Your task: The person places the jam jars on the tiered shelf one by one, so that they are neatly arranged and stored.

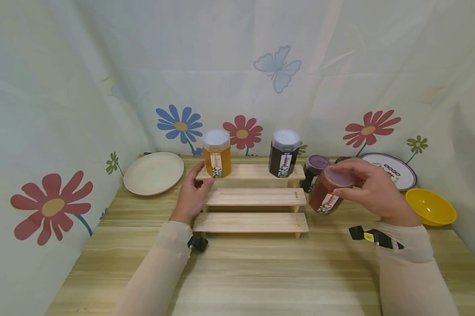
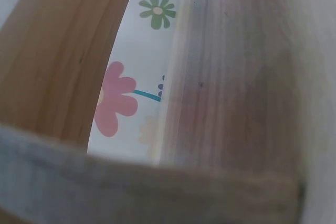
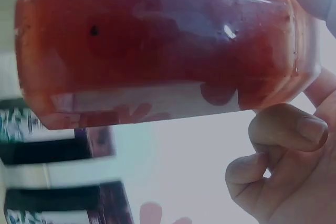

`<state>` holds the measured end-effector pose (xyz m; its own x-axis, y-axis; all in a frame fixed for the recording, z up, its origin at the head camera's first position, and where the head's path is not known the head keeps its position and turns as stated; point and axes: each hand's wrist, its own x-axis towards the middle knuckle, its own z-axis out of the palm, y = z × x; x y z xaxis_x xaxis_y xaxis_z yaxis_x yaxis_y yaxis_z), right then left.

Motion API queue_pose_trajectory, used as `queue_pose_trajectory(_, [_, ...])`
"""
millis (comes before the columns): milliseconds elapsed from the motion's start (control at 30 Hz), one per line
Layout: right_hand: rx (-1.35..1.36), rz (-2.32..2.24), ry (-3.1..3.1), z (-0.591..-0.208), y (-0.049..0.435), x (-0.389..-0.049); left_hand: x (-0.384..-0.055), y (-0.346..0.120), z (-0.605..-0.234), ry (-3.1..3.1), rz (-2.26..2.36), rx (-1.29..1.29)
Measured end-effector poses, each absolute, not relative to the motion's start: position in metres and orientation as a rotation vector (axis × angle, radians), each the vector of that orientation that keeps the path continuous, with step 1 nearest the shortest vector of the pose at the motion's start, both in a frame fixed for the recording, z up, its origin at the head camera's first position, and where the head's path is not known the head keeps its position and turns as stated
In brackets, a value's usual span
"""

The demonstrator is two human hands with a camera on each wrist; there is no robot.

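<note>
My right hand (image 1: 369, 188) holds a jar of red jam (image 1: 326, 195) by its lid end, tilted, to the right of a three-step wooden rack (image 1: 251, 222). In the right wrist view the red jar (image 3: 157, 51) fills the upper part, with fingers at its right end. My left hand (image 1: 191, 195) grips the left end of the rack's top step, thumb in front. Close to those fingers stands a yellow jar (image 1: 218, 162) with a white lid. A dark jar (image 1: 283, 156) stands near the top step's right end. The left wrist view shows wooden boards (image 2: 231, 93) up close.
Behind the red jar, a dark purple jar (image 1: 316, 164) stands on the table, with another partly hidden beside it. At right are a white patterned plate (image 1: 407, 175) and a yellow bowl (image 1: 430, 208). A cream plate (image 1: 154, 173) lies at left. Flowered cloth (image 1: 221, 87) hangs behind.
</note>
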<state>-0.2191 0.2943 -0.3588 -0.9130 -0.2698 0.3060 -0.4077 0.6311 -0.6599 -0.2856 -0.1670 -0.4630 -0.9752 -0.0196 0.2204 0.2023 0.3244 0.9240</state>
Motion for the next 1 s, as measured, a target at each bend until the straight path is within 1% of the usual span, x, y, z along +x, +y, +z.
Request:
queue_pose_trajectory(200, [0.629, 1.239, -2.586, -0.359, 0.279, -0.215, -0.287, -0.166, -0.464, -2.392, -1.722, -0.165])
queue_pose_trajectory(500, [0.657, 1.422, -2.525, -0.372, 0.258, -0.224, -0.287, -0.165, -0.464, -2.39, -1.732, -0.168])
queue_pose_trajectory(767, [0.642, 1.478, -2.508, -0.379, 0.25, -0.229, -0.286, -0.164, -0.464, -2.385, -1.726, -0.173])
queue_pose_trajectory(1000, [0.703, 1.627, -2.43, -0.384, 0.244, -0.236, -0.286, -0.167, -0.464, -2.375, -1.739, -0.177])
